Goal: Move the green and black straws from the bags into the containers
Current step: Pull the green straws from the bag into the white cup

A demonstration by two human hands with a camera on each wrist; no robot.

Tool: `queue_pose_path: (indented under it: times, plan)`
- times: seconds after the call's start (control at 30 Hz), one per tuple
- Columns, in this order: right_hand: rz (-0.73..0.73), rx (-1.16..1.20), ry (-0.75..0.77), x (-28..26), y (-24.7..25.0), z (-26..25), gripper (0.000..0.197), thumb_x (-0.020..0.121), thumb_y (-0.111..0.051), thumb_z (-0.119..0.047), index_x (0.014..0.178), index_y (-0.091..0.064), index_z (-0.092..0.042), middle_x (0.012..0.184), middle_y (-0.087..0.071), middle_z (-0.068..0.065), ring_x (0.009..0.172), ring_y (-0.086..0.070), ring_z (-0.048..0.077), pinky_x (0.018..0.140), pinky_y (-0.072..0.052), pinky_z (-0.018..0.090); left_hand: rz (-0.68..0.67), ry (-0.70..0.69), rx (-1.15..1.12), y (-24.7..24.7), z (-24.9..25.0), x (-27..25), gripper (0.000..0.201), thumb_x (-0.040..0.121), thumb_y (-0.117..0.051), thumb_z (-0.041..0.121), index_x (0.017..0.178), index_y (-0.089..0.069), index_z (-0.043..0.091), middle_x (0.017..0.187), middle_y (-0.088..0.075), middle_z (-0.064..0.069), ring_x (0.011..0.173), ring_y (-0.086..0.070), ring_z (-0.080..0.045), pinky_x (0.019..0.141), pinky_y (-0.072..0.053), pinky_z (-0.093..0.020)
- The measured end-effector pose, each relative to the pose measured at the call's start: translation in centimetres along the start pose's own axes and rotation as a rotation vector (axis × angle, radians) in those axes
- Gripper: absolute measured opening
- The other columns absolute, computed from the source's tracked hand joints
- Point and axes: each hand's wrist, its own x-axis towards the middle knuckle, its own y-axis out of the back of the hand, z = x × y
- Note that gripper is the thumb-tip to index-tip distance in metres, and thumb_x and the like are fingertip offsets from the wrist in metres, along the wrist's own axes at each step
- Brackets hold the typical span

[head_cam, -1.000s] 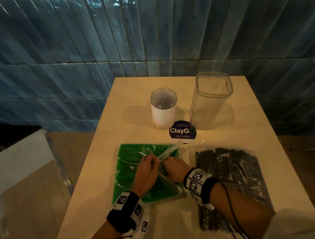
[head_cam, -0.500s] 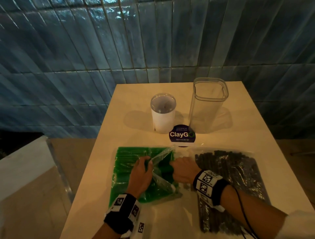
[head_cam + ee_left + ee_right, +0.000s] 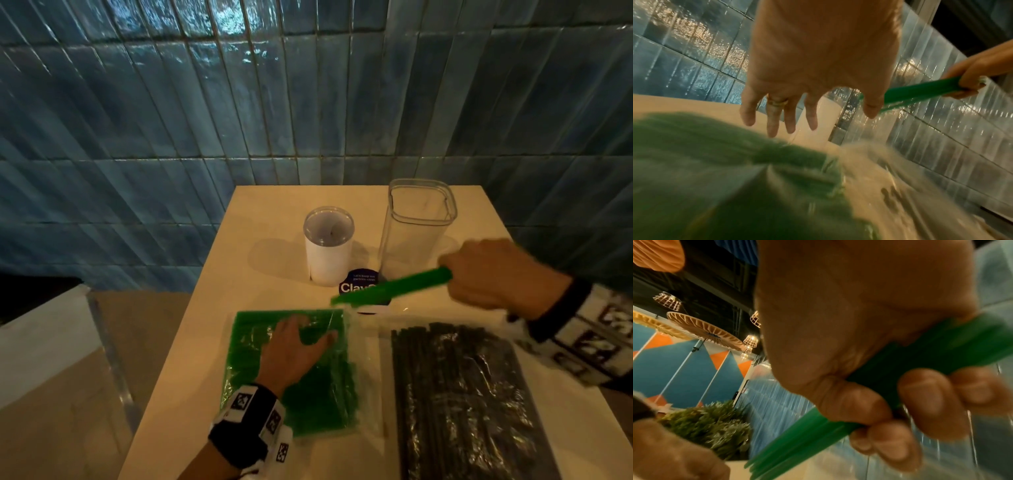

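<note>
Wall: blue tiles point(image 3: 171, 154) behind table point(image 3: 274, 219).
Left hand point(image 3: 294, 349): spread flat on green bag point(image 3: 246, 342).
Right hand point(image 3: 493, 274): grasping green straws point(image 3: 394, 286), centre right.

Café or restaurant, blue tiled wall point(image 3: 308, 102), woven pendant lamps point(image 3: 705, 331), branded table sticker point(image 3: 356, 286)

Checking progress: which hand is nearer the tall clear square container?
Right. The right hand, gripping green straws, is beside the tall clear square container; the left hand rests on the green bag.
</note>
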Motion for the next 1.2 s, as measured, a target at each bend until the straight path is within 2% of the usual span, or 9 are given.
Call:
queue_pose_path:
  times: [0.13,0.27,0.37,0.53,0.6,0.67,0.77,0.97,1.2]
  plan:
    - [0.294,-0.172,-0.101,1.2,5.9,1.2,0.028,0.091,-0.039,-0.030,0.108,-0.058,-0.019,0.095,-0.059,0.007,0.086,-0.058,0.024,0.069,-0.036,0.030,0.247,-0.196,-0.123,2.4,4.6,3.2,0.099,0.067,-0.077,0.050,0.142,-0.022,0.017,0.146,-0.031,-0.010,0.129,-0.038,-0.026,0.104,-0.036,-0.039]
    - [0.438,-0.325,-0.125,4.7,9.6,0.6,0.028,0.090,-0.044,-0.029,0.100,-0.062,-0.012,0.098,-0.062,0.012,0.089,-0.061,0.031,0.064,-0.030,0.030,0.397,-0.333,-0.203,4.3,8.1,8.1,0.123,0.056,-0.088,0.037,0.146,-0.010,0.008,0.149,-0.025,-0.015,0.134,-0.032,-0.030,0.106,-0.031,-0.040]
    - [0.427,-0.398,-0.075,7.8,10.4,-1.0,0.025,0.092,-0.044,-0.025,0.100,-0.063,-0.012,0.102,-0.063,0.008,0.094,-0.061,0.028,0.067,-0.029,0.029,0.365,-0.322,-0.196,4.7,9.3,11.1,0.137,0.051,-0.090,0.039,0.148,0.002,0.009,0.149,-0.022,-0.017,0.134,-0.031,-0.034,0.107,-0.034,-0.046]
    - [0.327,-0.540,-0.035,12.0,9.4,-4.1,0.028,0.099,-0.036,-0.024,0.109,-0.060,-0.015,0.111,-0.062,0.001,0.105,-0.058,0.021,0.082,-0.036,0.034,0.271,-0.263,-0.184,4.3,9.9,13.4,0.140,0.053,-0.091,0.032,0.147,0.011,0.016,0.150,-0.021,-0.016,0.135,-0.029,-0.034,0.109,-0.031,-0.050]
    - [0.279,-0.590,-0.013,12.9,8.9,-5.0,0.029,0.100,-0.037,-0.027,0.111,-0.060,-0.015,0.112,-0.063,0.002,0.107,-0.057,0.021,0.095,-0.035,0.037,0.243,-0.244,-0.203,4.0,9.8,13.7,0.132,0.059,-0.088,0.026,0.147,0.009,0.015,0.148,-0.027,-0.016,0.132,-0.034,-0.033,0.108,-0.034,-0.047]
    - [0.267,-0.673,0.012,13.4,8.5,-5.9,0.029,0.099,-0.039,-0.032,0.112,-0.061,-0.017,0.109,-0.063,0.001,0.106,-0.055,0.020,0.099,-0.030,0.036,0.262,-0.252,-0.186,3.7,9.5,13.6,0.125,0.061,-0.087,0.026,0.147,0.003,0.014,0.144,-0.032,-0.015,0.128,-0.039,-0.033,0.105,-0.038,-0.047]
    - [0.268,-0.753,0.043,14.2,7.7,-7.0,0.033,0.099,-0.039,-0.033,0.122,-0.056,-0.017,0.123,-0.059,0.002,0.120,-0.047,0.025,0.105,-0.025,0.038,0.274,-0.286,-0.128,3.1,9.0,13.0,0.122,0.059,-0.087,0.033,0.147,-0.004,0.014,0.144,-0.033,-0.013,0.127,-0.041,-0.031,0.102,-0.041,-0.048]
    - [0.255,-0.760,0.114,15.2,5.4,-9.1,0.035,0.097,-0.045,-0.037,0.125,-0.054,-0.018,0.128,-0.056,0.001,0.122,-0.045,0.023,0.106,-0.025,0.037,0.275,-0.305,-0.094,2.5,8.4,12.0,0.114,0.062,-0.085,0.036,0.146,-0.011,0.014,0.146,-0.029,-0.009,0.128,-0.040,-0.028,0.101,-0.043,-0.046]
    - [0.328,-0.597,0.117,14.7,4.9,-8.9,0.036,0.092,-0.054,-0.033,0.124,-0.056,-0.016,0.131,-0.054,0.008,0.130,-0.040,0.029,0.114,-0.004,0.054,0.253,-0.300,-0.101,2.7,8.7,11.4,0.116,0.065,-0.084,0.034,0.148,-0.006,0.012,0.150,-0.024,-0.010,0.134,-0.033,-0.027,0.106,-0.037,-0.043]
